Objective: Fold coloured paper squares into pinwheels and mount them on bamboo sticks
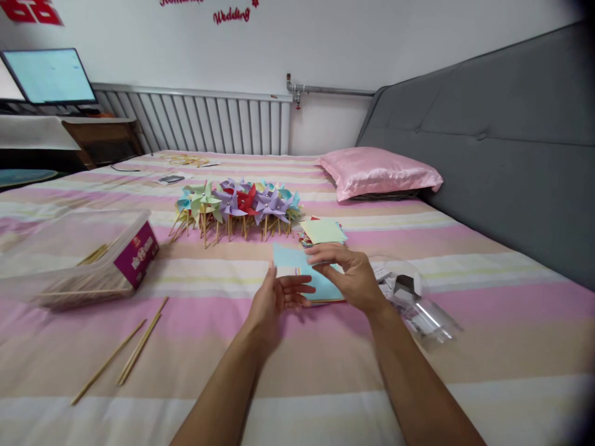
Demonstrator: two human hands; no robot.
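Right hand [346, 272] is hiding part of the light-blue paper [325, 290]; cannot tell whether it is gripping any. Front pinwheels [243, 202] are screening those behind. Top edge is cropping red lettering [181, 2]. Purple label [138, 254] is looking too blurred to read.

On the white wall [348, 37], red script lettering [231, 15] read "Wedding" at upper centre-left; the purple label [137, 254] on the plastic box [60, 238] at left was too blurred to read

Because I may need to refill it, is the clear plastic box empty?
Not empty: wooden sticks are visible inside the clear plastic box.
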